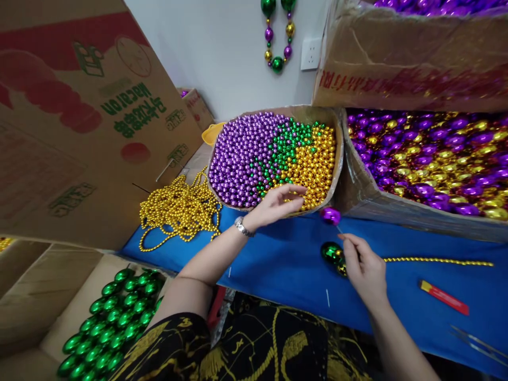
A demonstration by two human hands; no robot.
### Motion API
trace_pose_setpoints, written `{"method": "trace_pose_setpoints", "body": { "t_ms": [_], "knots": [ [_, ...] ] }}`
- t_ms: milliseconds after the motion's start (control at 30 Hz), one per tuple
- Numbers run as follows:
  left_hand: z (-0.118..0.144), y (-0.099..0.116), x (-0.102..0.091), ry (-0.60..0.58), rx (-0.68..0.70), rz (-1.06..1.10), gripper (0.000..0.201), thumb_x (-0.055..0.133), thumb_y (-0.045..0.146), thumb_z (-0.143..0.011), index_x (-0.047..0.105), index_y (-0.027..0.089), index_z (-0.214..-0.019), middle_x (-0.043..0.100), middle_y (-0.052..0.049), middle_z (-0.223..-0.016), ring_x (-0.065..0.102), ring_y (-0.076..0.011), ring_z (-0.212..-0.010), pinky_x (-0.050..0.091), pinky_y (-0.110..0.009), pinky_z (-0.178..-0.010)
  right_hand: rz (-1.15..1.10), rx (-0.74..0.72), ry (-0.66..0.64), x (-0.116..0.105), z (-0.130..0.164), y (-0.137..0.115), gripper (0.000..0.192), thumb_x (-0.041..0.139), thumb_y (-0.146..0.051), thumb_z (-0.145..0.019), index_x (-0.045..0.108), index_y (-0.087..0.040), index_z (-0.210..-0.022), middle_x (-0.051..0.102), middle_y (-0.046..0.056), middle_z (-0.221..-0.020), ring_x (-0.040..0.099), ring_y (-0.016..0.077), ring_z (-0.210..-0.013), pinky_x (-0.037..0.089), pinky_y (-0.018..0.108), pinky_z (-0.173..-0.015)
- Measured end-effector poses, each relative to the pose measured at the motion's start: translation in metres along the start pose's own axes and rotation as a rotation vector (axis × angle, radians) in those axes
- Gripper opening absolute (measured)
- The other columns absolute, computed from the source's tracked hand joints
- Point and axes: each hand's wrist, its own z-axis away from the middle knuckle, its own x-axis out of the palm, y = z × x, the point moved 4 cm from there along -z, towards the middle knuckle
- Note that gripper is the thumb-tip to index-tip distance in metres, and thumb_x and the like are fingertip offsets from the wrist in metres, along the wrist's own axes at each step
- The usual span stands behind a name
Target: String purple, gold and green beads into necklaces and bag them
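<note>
Purple bead (330, 215) on needle, right hand (364, 267) pinching | left hand (275, 203) fingers loosely spread over bead box (337, 153), perhaps touching | green bead (332, 253), gold strand (436, 260) beside | blue worktop (286, 259)

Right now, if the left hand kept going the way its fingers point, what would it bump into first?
Probably the gold beads in the bead box. The left hand reaches over the box's near edge, fingers just above them. Depth is hard to judge.

We see a plain white wall (222, 47) bearing a white socket (310, 53). Below it, a blue cloth (286, 264) covers the table, evenly lit.
</note>
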Motion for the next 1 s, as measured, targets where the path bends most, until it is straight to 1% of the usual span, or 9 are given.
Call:
{"method": "trace_pose_setpoints", "body": {
  "t_ms": [67, 167, 233, 433, 667, 733, 767, 900, 1000],
  "knots": [
    [-0.012, -0.01, -0.016, 0.07, 0.022, -0.337, 0.023, 0.062, 0.027, -0.085, 0.068, 0.018, -0.106, 0.068, -0.011, -0.109, 0.062, -0.0207, -0.101, 0.046, -0.037, -0.093, 0.038, 0.024, 0.036, -0.005, 0.0, 0.005, 0.021, 0.05, -0.03, -0.096, 0.066, -0.02, -0.106, 0.075, 0.005, -0.091, 0.069, 0.0148, -0.065, 0.055, 0.023, -0.061],
    [-0.028, -0.032, -0.017, -0.099, -0.026, -0.691, 0.009, 0.063, 0.016, -0.079, 0.071, 0.019, -0.084, 0.067, -0.008, -0.086, 0.061, -0.0213, -0.09, 0.044, -0.038, -0.092, 0.083, -0.012, 0.062, -0.005, 0.0, 0.007, 0.021, 0.05, -0.031, -0.095, 0.066, -0.02, -0.104, 0.075, 0.005, -0.091, 0.071, 0.0169, -0.07, 0.057, 0.026, -0.069],
    [-0.035, -0.042, -0.013, -0.183, -0.061, -0.825, 0.009, 0.061, 0.015, -0.081, 0.07, 0.019, -0.081, 0.065, -0.007, -0.081, 0.06, -0.0212, -0.086, 0.044, -0.036, -0.088, 0.092, -0.025, 0.065, -0.003, 0.0, 0.006, 0.021, 0.049, -0.03, -0.096, 0.066, -0.02, -0.103, 0.075, 0.005, -0.092, 0.072, 0.0171, -0.072, 0.057, 0.026, -0.071],
    [-0.056, -0.05, 0.002, -0.191, -0.114, -0.968, 0.019, 0.062, 0.025, -0.085, 0.064, 0.018, -0.102, 0.064, -0.013, -0.1, 0.062, -0.0264, -0.094, 0.044, -0.034, -0.08, 0.106, -0.078, 0.065, 0.004, 0.0, 0.0, 0.02, 0.049, -0.028, -0.096, 0.066, -0.019, -0.104, 0.075, 0.006, -0.093, 0.072, 0.0168, -0.072, 0.057, 0.026, -0.07],
    [-0.072, -0.052, 0.004, -0.119, -0.177, -1.011, 0.017, 0.056, 0.026, -0.09, 0.058, 0.015, -0.103, 0.065, -0.014, -0.098, 0.063, -0.0248, -0.092, 0.045, -0.034, -0.079, 0.12, -0.061, 0.066, 0.0, 0.0, 0.001, 0.022, 0.047, -0.03, -0.097, 0.066, -0.019, -0.102, 0.075, 0.006, -0.091, 0.072, 0.0171, -0.071, 0.057, 0.026, -0.069],
    [-0.067, -0.048, 0.004, -0.061, -0.18, -0.841, 0.018, 0.054, 0.03, -0.092, 0.057, 0.014, -0.099, 0.065, -0.012, -0.093, 0.063, -0.0205, -0.084, 0.045, -0.032, -0.076, 0.124, -0.056, 0.078, -0.001, 0.0, 0.001, 0.023, 0.047, -0.03, -0.097, 0.067, -0.02, -0.102, 0.075, 0.006, -0.091, 0.072, 0.0172, -0.071, 0.058, 0.026, -0.069],
    [-0.063, -0.045, 0.004, -0.023, -0.192, -0.646, 0.02, 0.054, 0.033, -0.093, 0.057, 0.014, -0.097, 0.065, -0.01, -0.089, 0.062, -0.0179, -0.08, 0.046, -0.03, -0.073, 0.125, -0.055, 0.084, -0.002, 0.001, 0.001, 0.023, 0.047, -0.03, -0.097, 0.067, -0.02, -0.102, 0.076, 0.006, -0.091, 0.072, 0.0175, -0.073, 0.058, 0.026, -0.069],
    [-0.039, -0.032, 0.013, 0.075, -0.277, 0.395, 0.027, 0.063, 0.039, -0.087, 0.059, 0.014, -0.099, 0.067, -0.006, -0.084, 0.063, -0.0118, -0.07, 0.048, -0.025, -0.067, 0.114, -0.079, 0.1, -0.001, 0.001, -0.001, 0.021, 0.049, -0.028, -0.096, 0.067, -0.019, -0.103, 0.076, 0.006, -0.094, 0.073, 0.0178, -0.078, 0.058, 0.026, -0.072],
    [-0.024, -0.023, 0.022, 0.106, -0.334, 0.716, 0.028, 0.07, 0.034, -0.082, 0.063, 0.014, -0.1, 0.07, -0.007, -0.087, 0.066, -0.0115, -0.073, 0.051, -0.025, -0.07, 0.112, -0.112, 0.107, 0.002, 0.001, -0.003, 0.02, 0.05, -0.025, -0.096, 0.067, -0.018, -0.103, 0.076, 0.007, -0.095, 0.073, 0.0178, -0.079, 0.059, 0.026, -0.074]
  ]
}}
